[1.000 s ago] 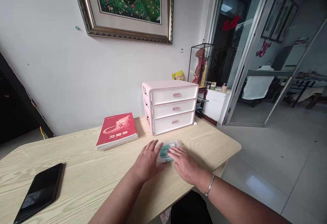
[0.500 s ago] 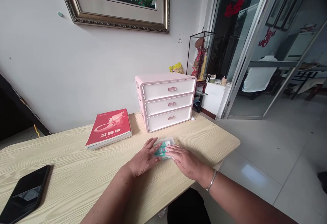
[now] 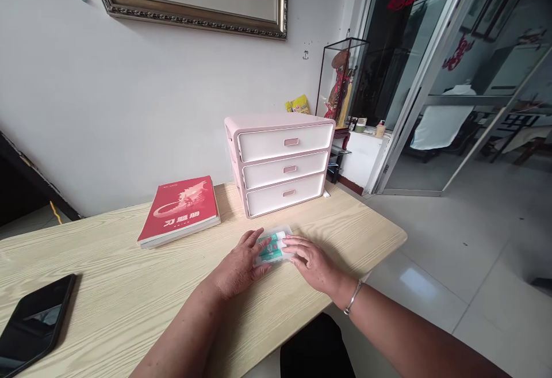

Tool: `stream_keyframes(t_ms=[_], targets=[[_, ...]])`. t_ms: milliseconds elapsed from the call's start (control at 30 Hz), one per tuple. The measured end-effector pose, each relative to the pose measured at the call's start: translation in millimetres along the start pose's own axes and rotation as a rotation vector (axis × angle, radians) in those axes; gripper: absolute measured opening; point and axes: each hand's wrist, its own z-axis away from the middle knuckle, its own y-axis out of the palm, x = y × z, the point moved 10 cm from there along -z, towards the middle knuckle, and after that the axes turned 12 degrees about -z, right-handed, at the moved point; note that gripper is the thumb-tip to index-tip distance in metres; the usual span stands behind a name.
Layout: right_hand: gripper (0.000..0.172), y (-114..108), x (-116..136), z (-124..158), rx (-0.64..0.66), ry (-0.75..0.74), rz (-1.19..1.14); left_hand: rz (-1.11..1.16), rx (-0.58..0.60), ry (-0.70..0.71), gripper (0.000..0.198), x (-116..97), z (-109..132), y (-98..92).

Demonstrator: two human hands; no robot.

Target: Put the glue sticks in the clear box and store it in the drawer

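A small clear plastic box [image 3: 282, 232] lies on the table, with green-and-white tubes [image 3: 272, 247] inside that look like glue sticks. My left hand [image 3: 237, 266] grips its left side, fingers over the far part and thumb near the front edge. On the right side, my right hand [image 3: 317, 266] has its bent fingertips over the box and the tube ends, the thumb low by the near corner. Parts of the box and tubes are hidden under my fingers. Just behind stands a pink and white drawer unit [image 3: 287, 165], its three drawers closed.
A thick red book [image 3: 179, 208] lies left of the drawers, and a black phone [image 3: 37, 320] is at the table's left. The wooden table [image 3: 172, 297] ends at a rounded right corner. Behind are a glass display case [image 3: 340, 84] and a sliding glass door [image 3: 431, 136].
The view has tilted slightly downward. My right fingertips have drawn back a little to the right, so more of the tubes shows; the box stays between my hands.
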Motion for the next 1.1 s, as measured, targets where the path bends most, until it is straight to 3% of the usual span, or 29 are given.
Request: stream_keyframes(t_ms=[233, 333, 500, 667, 767, 900, 1100], targets=[[0.039, -5.0, 10.3, 3.9, -0.036, 0.031, -0.029, -0.022, -0.008, -0.115, 0.074, -2.8, -1.1, -2.1], [0.027, -26.8, 2.8, -1.4, -0.221, 0.157, -0.131, -0.085, 0.018, -0.221, 0.081, -2.5, -6.0, -2.7], [0.018, -48.2, -43.8, -17.6, -0.568, 0.553, -0.546, -0.070, 0.039, -0.311, 0.078, -13.3, -9.2, -12.9], [0.014, -28.9, -88.0, -40.9, -0.733, 0.875, -0.955, 0.019, 0.042, -0.361, 0.078, -12.1, 7.2, -23.4], [0.009, -18.3, -108.7, -57.7, -0.746, 0.954, -1.036, 0.046, -0.006, -0.394, 0.078, 1.5, 19.9, -28.3], [0.016, -7.4, -131.4, -73.3, -0.802, 1.036, -1.140, 0.025, -0.093, -0.446, 0.076, 25.8, 31.6, -30.3], [0.022, -0.5, -147.3, -92.1, -0.871, 1.055, -1.216, 0.001, -0.089, -0.470, 0.075, 43.5, 34.7, -26.2]])
